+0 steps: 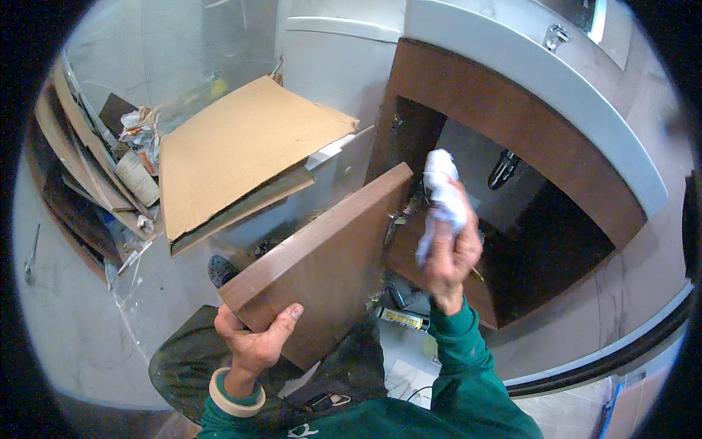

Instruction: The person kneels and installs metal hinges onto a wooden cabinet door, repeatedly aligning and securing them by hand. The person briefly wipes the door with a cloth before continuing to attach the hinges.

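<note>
A brown wooden cabinet door (pixel 322 267) stands tilted in front of me. My left hand (pixel 256 340) grips its lower left corner, with the thumb on the broad face. A ring like a roll of tape (pixel 232 404) sits around my left wrist. My right hand (pixel 455 256) is closed on a crumpled white cloth (pixel 444 186), slightly blurred, raised just right of the door's upper end. Behind it is the open brown vanity cabinet (pixel 504 99), with a dark drain trap (pixel 503 170) inside.
A white basin (pixel 526 69) with a chrome faucet (pixel 556 36) tops the cabinet. Cardboard (pixel 248 146) lies at the left, near leaning wood boards (pixel 80 154). On the floor, a sealant tube (pixel 404 318) rests below my right hand. A screwdriver-like tool (pixel 32 252) lies far left.
</note>
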### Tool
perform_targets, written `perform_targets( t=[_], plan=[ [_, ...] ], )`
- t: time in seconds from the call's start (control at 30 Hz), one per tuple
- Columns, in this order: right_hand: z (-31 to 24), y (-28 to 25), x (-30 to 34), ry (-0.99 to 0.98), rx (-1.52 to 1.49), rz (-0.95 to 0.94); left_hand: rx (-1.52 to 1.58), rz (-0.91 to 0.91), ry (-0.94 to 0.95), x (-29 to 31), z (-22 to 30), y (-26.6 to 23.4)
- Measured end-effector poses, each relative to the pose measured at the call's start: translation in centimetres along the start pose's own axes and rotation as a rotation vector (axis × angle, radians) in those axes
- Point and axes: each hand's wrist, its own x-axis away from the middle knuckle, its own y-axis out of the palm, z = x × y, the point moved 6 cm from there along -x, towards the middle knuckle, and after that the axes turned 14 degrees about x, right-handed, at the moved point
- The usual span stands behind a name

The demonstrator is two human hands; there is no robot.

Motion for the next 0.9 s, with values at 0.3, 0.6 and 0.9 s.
perform_targets(
  t=[0.3,0.6,0.9],
  plan=[
    [-4.7,3.8,-0.2,-0.417,0.211,-0.122,-0.088,-0.071,0.148,1.1,-0.5,-0.8],
    [10.5,-5.6,2.9,0.560,-0.200,0.172,-0.200,-0.106,0.200,0.9,-0.1,-2.9],
    [6.0,-7.2,2.2,0.739,-0.569,-0.146,-0.288,-0.180,0.023,1.8,0.4,-1.1]
  ],
)
